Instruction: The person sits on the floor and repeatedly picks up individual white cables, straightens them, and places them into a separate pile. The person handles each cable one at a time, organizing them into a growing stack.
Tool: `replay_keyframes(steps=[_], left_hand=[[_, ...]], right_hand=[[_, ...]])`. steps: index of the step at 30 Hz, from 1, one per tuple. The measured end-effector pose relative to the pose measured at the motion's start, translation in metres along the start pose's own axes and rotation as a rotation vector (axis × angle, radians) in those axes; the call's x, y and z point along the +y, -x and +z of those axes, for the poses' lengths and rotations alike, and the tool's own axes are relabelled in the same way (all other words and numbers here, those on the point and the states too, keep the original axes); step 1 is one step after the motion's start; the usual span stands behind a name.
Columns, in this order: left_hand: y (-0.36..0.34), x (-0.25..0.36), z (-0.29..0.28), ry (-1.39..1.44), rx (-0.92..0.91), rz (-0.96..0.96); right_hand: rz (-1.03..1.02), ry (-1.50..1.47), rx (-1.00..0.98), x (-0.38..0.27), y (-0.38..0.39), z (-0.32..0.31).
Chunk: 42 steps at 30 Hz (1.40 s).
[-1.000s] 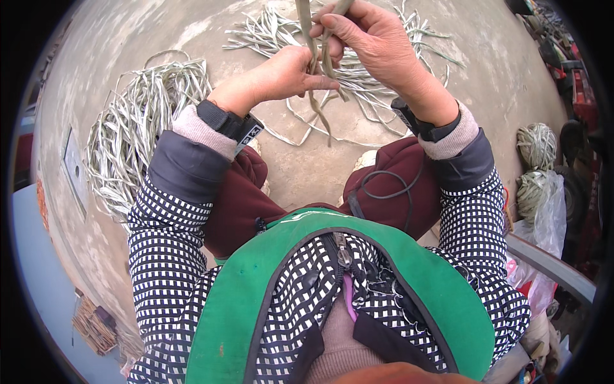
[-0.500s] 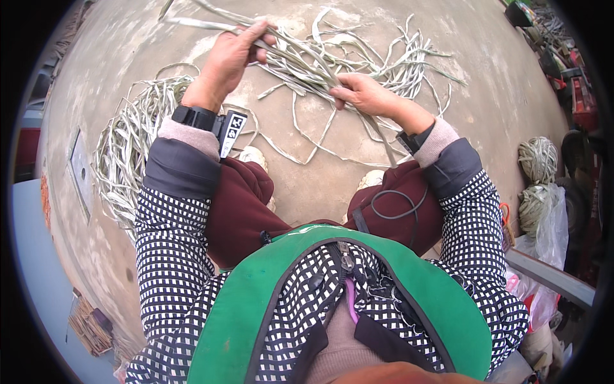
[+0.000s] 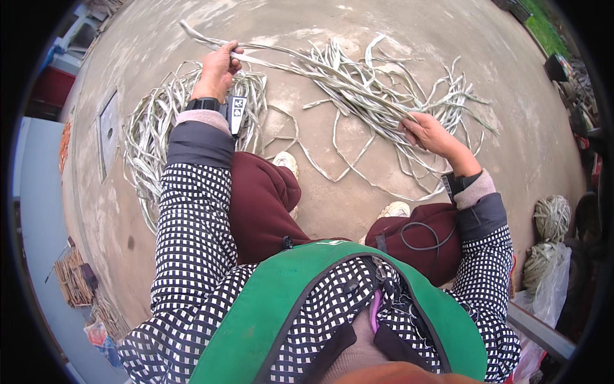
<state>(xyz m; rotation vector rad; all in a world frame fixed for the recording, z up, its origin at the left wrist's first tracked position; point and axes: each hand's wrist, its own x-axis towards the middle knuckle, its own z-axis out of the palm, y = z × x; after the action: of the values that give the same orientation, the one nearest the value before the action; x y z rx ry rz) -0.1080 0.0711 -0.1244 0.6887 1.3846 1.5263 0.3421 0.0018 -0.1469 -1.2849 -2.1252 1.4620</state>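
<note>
Several strands of pale grey-white plastic twine (image 3: 272, 61) stretch between my two hands. My left hand (image 3: 219, 69) is closed around them near their far-left end, which sticks out past my fingers. My right hand (image 3: 430, 133) pinches strands at the right, over a loose bundle of the same twine (image 3: 355, 80) lying on the concrete. A bigger tangled heap of twine (image 3: 150, 131) lies to the left, partly hidden under my left forearm. One loose length (image 3: 332, 180) winds across the floor in front of my shoes.
Two wound balls of twine (image 3: 552, 217) and a clear plastic bag (image 3: 558, 281) stand at the right, near a metal bar (image 3: 543, 333). Bundled sticks (image 3: 73, 278) lie at lower left. A plate (image 3: 109, 134) is set in the floor beyond the left heap.
My hands have moved farther apart, the right one sliding right and nearer to me along the strands. The stretch of twine between them is longer. The whole view has shifted slightly.
</note>
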Motion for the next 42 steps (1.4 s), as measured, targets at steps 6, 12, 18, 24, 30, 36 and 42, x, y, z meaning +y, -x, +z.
replay_keyframes(steps=[6,12,18,24,30,36,42], left_hand=[[-0.002,-0.002,-0.01,0.031,0.03,-0.014],[0.01,-0.003,0.003,-0.263,0.056,-0.088],[0.033,-0.001,0.045,-1.199,-0.416,0.012],[0.083,-0.005,0.095,-1.073,-0.694,0.639],[0.158,-0.046,0.142,-0.905,-1.054,0.944],[0.173,-0.049,0.146,-0.692,-1.359,0.066],[0.163,-0.054,0.143,-0.711,-1.37,0.035]], right_hand=[[0.042,-0.009,-0.114,0.004,0.006,-0.005],[0.167,-0.196,-0.042,0.002,0.01,-0.005],[0.261,-0.326,0.024,-0.005,0.009,-0.003],[0.242,-0.182,0.004,-0.015,0.006,0.004],[-0.065,0.006,-0.097,-0.03,0.003,0.025],[-0.203,0.012,-0.036,-0.038,-0.002,0.029],[-0.317,0.744,0.209,-0.041,0.009,0.03]])
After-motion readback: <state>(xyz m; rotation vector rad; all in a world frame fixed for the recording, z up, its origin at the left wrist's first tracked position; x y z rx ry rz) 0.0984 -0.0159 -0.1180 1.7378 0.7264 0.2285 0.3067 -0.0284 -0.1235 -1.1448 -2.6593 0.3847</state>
